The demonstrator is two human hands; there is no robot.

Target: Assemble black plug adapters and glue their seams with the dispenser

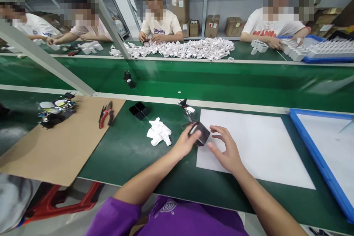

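Observation:
My left hand (188,141) grips a glossy black plastic casing (203,133), boxy in shape, with the thumb laid over its near side. Just to the right of it, my right hand (226,149) has its fingers apart and holds nothing. Beyond the left hand lies a black plug part with thin wires and a white piece (189,110); whether it joins the casing I cannot tell. A heap of white finger cots or similar soft white pieces (159,132) rests left of my hands. Further back stand more black casings (139,110) side by side.
A white sheet (254,143) lies on the green table, with a blue-rimmed tray (315,158) at right. Cardboard (63,140) at left bears red-handled pliers (106,115) and a pile of electronic parts (56,108). A black plug (129,79) sits on the green belt; co-workers sit beyond.

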